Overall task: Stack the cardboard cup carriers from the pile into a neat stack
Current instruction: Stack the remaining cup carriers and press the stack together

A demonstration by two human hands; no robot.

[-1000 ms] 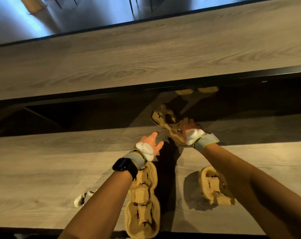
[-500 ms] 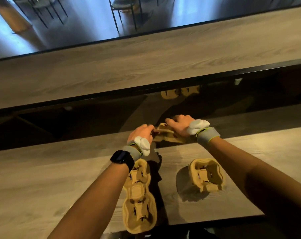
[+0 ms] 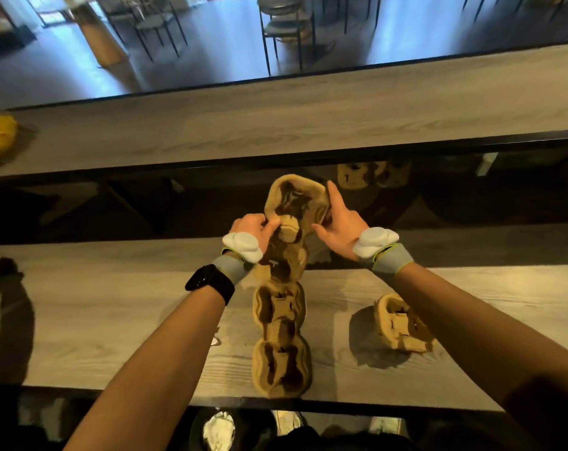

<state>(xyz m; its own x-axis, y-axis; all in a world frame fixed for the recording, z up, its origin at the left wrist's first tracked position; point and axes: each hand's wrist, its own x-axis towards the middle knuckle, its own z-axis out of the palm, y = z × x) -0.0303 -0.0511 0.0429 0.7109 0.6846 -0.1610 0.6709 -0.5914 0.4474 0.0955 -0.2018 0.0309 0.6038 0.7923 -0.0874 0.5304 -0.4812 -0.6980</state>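
**Carriers go up one at a time**

While both hands hold a carrier (image 3: 296, 203) up over the counter (image 3: 113, 307), the job looks partly done. Below and just nearer than the hands, a long stack (image 3: 281, 336) of nested carriers lies along the wood toward the person, its far end meeting the lifted piece. Below the right forearm, apart from the stack, a small pile (image 3: 403, 323) sits on the counter, not yet added. Beyond the right hand (image 3: 338, 222), more carriers (image 3: 372, 174) show dimly in the dark gap under the upper shelf (image 3: 276, 125); how many cannot be told. The left hand (image 3: 255, 227) pinches the carrier's near left edge, thumb pressed inward. The right hand grips the opposite rim, index finger stretched along it. Judging by this, the held piece is about to be seated, with the pile and the far ones left.
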